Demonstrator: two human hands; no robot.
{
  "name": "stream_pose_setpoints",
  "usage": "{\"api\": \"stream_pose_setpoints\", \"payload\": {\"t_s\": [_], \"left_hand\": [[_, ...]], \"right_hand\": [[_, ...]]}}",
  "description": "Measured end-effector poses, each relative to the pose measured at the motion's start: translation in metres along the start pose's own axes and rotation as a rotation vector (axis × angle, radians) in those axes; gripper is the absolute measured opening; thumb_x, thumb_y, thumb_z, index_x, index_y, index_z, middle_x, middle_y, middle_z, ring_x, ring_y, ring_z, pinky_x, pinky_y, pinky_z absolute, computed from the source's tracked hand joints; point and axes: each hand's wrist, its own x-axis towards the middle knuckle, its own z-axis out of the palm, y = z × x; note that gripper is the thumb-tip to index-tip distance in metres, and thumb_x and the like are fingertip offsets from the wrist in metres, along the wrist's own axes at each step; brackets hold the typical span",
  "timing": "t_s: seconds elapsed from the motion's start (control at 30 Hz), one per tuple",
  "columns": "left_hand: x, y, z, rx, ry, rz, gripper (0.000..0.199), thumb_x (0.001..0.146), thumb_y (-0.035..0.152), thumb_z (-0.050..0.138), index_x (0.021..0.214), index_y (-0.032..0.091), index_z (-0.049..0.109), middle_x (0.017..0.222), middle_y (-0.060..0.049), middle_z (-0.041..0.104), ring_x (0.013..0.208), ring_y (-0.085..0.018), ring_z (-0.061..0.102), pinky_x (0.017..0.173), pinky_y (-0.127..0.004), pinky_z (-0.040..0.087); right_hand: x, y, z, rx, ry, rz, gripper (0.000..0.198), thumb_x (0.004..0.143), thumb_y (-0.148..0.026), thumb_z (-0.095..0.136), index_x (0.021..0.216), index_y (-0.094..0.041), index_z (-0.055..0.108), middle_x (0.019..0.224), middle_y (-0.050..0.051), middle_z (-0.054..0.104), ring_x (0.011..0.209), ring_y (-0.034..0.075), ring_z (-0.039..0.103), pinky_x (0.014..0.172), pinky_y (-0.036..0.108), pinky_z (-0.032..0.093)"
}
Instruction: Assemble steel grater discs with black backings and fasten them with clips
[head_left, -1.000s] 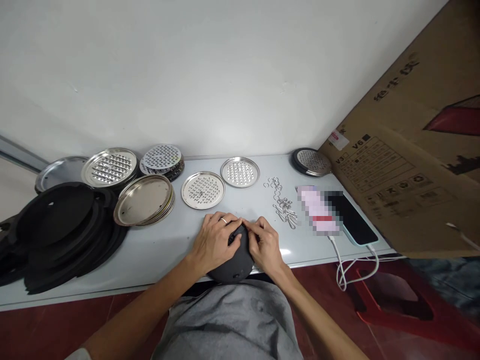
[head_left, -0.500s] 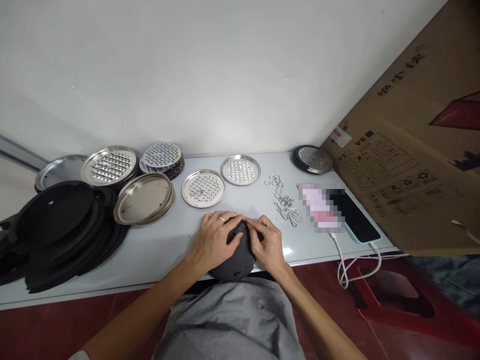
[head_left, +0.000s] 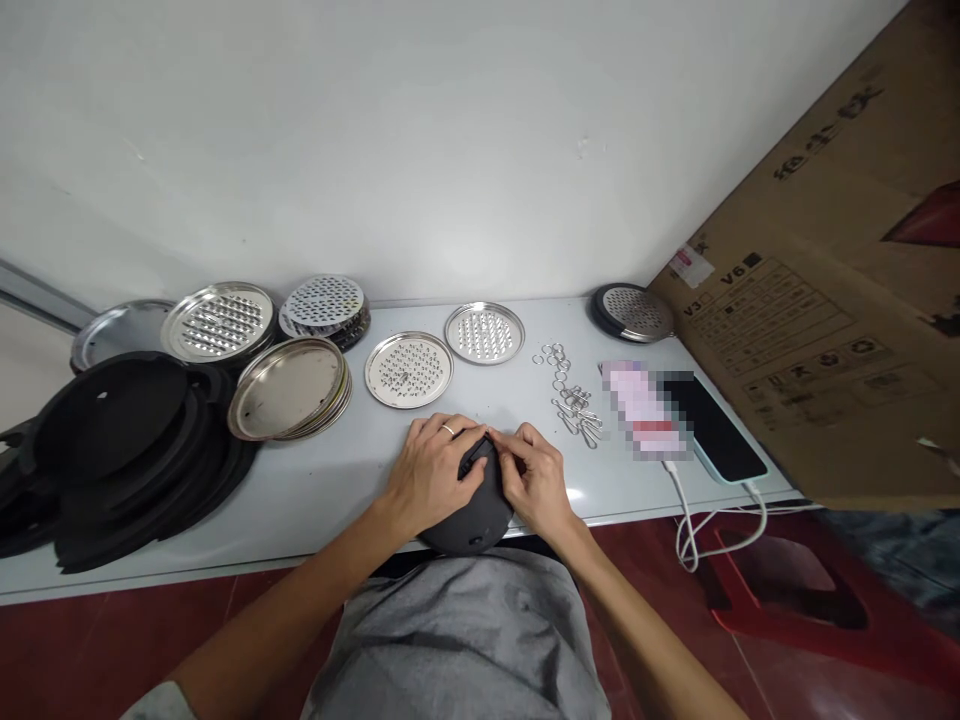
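Note:
A black round plastic piece [head_left: 480,522] lies at the table's front edge, close to my lap. My left hand [head_left: 439,470] is closed over its left side, with fingers along its far rim and the thumb on its upper face. My right hand [head_left: 534,475] pinches at the same far rim, thumb and forefinger together beside the left fingertips. Whatever tiny part lies between those fingers is hidden. Beyond the hands are two round metal grater discs [head_left: 409,370]. To the right lie loose metal rings and wire hooks [head_left: 576,405].
At left, black round pieces [head_left: 112,420] are stacked beside metal trays [head_left: 289,390] and more grater discs [head_left: 219,322]. A black-rimmed grater [head_left: 637,312] stands back right. Two phones [head_left: 724,440] with white cables [head_left: 686,530] lie near a big cardboard box [head_left: 795,300].
The view has shifted slightly. Both hands stay at the black piece's far rim, and a small shiny bit seen there earlier is now mostly covered by my fingertips.

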Motion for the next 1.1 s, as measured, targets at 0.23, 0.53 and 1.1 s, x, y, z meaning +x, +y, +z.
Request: {"api": "stream_pose_setpoints", "payload": {"t_s": [0.23, 0.53, 1.1], "left_hand": [[0.004, 0.002, 0.0, 0.053, -0.006, 0.002, 0.027, 0.089, 0.023, 0.063, 0.115, 0.022, 0.068, 0.105, -0.005, 0.069, 0.101, -0.026, 0.06, 0.088, -0.045, 0.042], [0.007, 0.004, 0.001, 0.075, -0.018, 0.013, 0.02, 0.087, 0.023, 0.063, 0.106, 0.023, 0.071, 0.102, -0.005, 0.071, 0.099, -0.027, 0.058, 0.087, -0.046, 0.041], [0.001, -0.01, -0.013, -0.221, 0.113, -0.085, 0.039, 0.092, 0.024, 0.059, 0.131, 0.024, 0.064, 0.126, -0.007, 0.067, 0.115, -0.024, 0.064, 0.102, -0.043, 0.049]], "right_hand": [[0.002, 0.001, -0.002, -0.012, -0.017, -0.032, 0.035, 0.094, -0.01, 0.048, 0.111, -0.018, 0.077, 0.072, -0.001, 0.046, 0.063, 0.016, 0.051, 0.061, 0.027, 0.049], [-0.004, 0.005, -0.005, -0.041, -0.052, -0.064, 0.035, 0.095, -0.011, 0.047, 0.115, -0.019, 0.075, 0.075, 0.0, 0.045, 0.064, 0.016, 0.052, 0.062, 0.028, 0.05], [0.003, 0.01, -0.007, 0.419, 0.31, 0.303, 0.03, 0.092, -0.046, 0.066, 0.104, -0.018, 0.066, 0.088, 0.009, 0.074, 0.074, 0.022, 0.073, 0.059, 0.033, 0.061]]}}
